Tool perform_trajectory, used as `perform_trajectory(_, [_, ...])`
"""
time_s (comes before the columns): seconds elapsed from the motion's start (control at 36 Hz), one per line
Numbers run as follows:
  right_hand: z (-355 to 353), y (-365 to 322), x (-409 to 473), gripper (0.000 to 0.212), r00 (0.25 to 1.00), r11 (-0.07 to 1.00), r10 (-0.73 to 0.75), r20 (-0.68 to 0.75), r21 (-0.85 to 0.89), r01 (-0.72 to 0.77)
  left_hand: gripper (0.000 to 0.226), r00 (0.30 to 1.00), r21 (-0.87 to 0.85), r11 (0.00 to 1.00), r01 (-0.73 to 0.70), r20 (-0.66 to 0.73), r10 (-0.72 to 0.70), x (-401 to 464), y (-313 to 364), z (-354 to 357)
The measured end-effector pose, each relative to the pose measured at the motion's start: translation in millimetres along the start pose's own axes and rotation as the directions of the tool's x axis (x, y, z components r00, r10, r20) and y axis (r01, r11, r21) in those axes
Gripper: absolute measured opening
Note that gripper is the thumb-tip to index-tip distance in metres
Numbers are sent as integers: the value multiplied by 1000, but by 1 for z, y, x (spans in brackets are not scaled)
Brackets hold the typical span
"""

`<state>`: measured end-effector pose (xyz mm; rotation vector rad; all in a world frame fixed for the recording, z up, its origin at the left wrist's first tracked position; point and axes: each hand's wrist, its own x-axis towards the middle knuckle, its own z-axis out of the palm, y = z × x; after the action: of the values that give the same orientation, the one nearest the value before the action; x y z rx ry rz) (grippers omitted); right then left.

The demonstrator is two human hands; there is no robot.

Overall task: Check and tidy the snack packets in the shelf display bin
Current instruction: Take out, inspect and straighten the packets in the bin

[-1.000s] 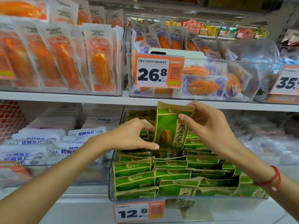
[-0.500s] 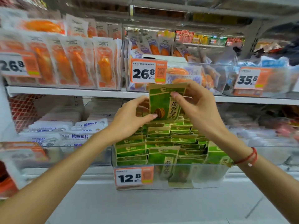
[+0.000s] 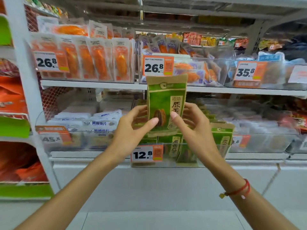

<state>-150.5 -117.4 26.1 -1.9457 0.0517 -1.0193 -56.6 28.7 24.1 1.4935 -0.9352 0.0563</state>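
Both hands are clamped on one green and tan paper snack packet (image 3: 166, 103), held upright in front of the shelves at centre frame. The left hand (image 3: 131, 128) grips its lower left edge, thumb pressed on the front near the printed seed picture, fingers curled behind. The right hand (image 3: 193, 126) grips the lower right edge the same way, thumb on the front, fingers wrapped round the back. A red string bracelet (image 3: 239, 190) sits on the right wrist.

Just below the packet, at 6 o'clock from it, stands the clear plastic display bin (image 3: 191, 161) on the lower white shelf (image 3: 89, 154), holding more green packets (image 3: 221, 136) of the same kind, upright, with an orange and white price tag reading 12.8 (image 3: 147, 153) on its front. At 9 o'clock from the bin, another clear bin holds white and blue packets (image 3: 99, 123). On the upper shelf, at 10 o'clock, orange and white vacuum packs (image 3: 93, 58) stand in a row; at 12 o'clock sits a 26.8 price tag (image 3: 157, 66), and at 2 o'clock a 35.8 price tag (image 3: 249, 71).
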Motion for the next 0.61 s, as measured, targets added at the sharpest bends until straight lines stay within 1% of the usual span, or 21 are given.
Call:
perform_trajectory(0.06, [4,7,-16,29,999,999,30,18,24,-31,32,998,-70,995,68,20,-67,-15,-6,1])
perform_trajectory(0.14, [6,21,-35,25,991,995,92,95,13,-94,35,986,-163,972,167,39,-163,-35,-20,3])
perform_trajectory(0.22, [3,31,-46,25,970,985,170,172,-15,-170,38,964,-135,955,263,79,-254,-48,-31,3])
perform_trajectory(0.28, [0,33,-49,27,943,968,248,224,-10,-252,42,934,-116,930,348,123,-334,-55,-38,3])
perform_trajectory(0.31, [-1,33,-50,25,931,959,274,239,6,-284,39,915,-115,913,392,150,-374,-58,-40,3])
perform_trajectory(0.36, [-2,35,-51,18,919,942,311,244,47,-331,30,884,-100,889,447,199,-422,-64,-45,4])
perform_trajectory(0.47, [-1,40,-53,14,898,901,383,216,126,-415,27,853,-72,864,498,222,-473,-67,-49,8])
perform_trajectory(0.56, [-1,43,-54,15,882,882,421,213,133,-453,25,832,-102,837,537,229,-506,-67,-49,11])
perform_trajectory(0.61, [-1,44,-54,14,876,883,428,224,103,-458,25,831,-142,824,549,202,-519,-66,-48,12])
